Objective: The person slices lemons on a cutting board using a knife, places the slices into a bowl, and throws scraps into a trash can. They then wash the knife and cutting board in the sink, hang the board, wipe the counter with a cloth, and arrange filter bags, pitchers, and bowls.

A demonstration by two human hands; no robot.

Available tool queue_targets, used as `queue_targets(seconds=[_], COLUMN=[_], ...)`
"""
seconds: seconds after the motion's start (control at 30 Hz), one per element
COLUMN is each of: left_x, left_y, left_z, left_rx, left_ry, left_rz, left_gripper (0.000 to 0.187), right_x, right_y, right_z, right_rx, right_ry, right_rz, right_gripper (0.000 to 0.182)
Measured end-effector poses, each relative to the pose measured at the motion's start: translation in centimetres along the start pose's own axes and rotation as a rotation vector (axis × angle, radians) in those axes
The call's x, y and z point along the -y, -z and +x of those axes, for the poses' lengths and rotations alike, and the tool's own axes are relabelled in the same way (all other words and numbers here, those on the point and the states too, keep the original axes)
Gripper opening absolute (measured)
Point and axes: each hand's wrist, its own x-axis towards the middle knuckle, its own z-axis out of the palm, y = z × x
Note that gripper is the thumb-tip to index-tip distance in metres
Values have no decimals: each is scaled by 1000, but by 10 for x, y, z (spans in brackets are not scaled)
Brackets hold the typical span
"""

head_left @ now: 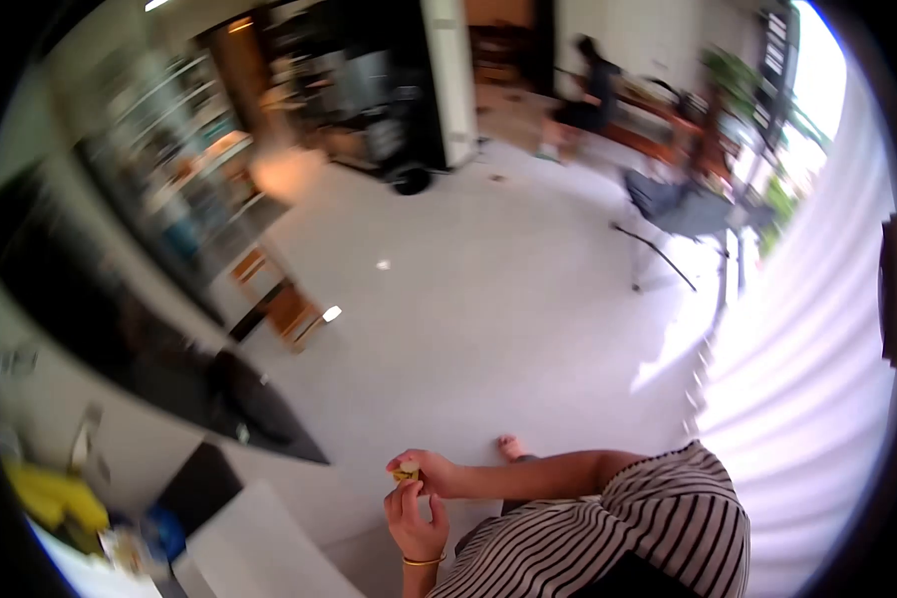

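A small yellow and whitish item [407,471], too small to make out, is held in the fingers of my right hand [429,472], whose bare arm reaches in from the right. Just below it is my left hand [415,520], with a thin yellow band on the wrist. Its fingers point up at the item, with the thumb apart from them; whether the fingertips touch the item cannot be told.
A folding wooden chair [284,304] stands at left on the pale floor [448,299]. Farther off are a grey folding chair [673,204] and a person [593,90]. A white curtain [797,369] hangs at right. A yellow cloth [55,495] lies at lower left.
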Motion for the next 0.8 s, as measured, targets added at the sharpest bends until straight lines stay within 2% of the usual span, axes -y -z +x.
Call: queue_targets(seconds=[0.03, 0.07, 0.13, 0.2, 0.33, 0.47, 0.53, 0.57, 0.63, 0.7, 0.8], left_x=[-16, -28, -40, -35, -82, -152, -165, -166, -165, -161, -152], left_y=[-14, -34, -74, -112, -217, -295, -331, -352, -396, -442, -498], left_z=[18, 30, 56, 77, 145, 226, 263, 280, 310, 349, 415], left_rx=[20, 78, 174, 282, 508, 593, 726, 690, 795, 792, 800], left_ry=[-95, -140, -223, -247, -260, -371, -374, -374, -382, -412, -494], left_rz=[-63, -84, -88, -123, -153, -246, -239, -231, -154, -219, -281], left_gripper=[27, 27, 25, 24, 22, 18, 13, 13, 9, 9, 10], right_x=[24, 50, 93, 120, 176, 205, 210, 217, 246, 296, 396], right_y=[12, 34, 82, 134, 265, 357, 397, 410, 424, 433, 445], right_z=[-22, -44, -86, -117, -223, -313, -319, -310, -293, -265, -230], right_rx=[-79, -105, -380, -560, -806, -1009, -1057, -1059, -1016, -912, -782], right_ry=[138, 187, 219, 294, 340, 326, 315, 301, 320, 398, 541], right_rz=[-59, -7, -154, -162, -142, -137, 41, 105, 245, 367, 390], right_gripper=[25, 25, 25, 25, 31, 32, 31, 31, 32, 34, 34])
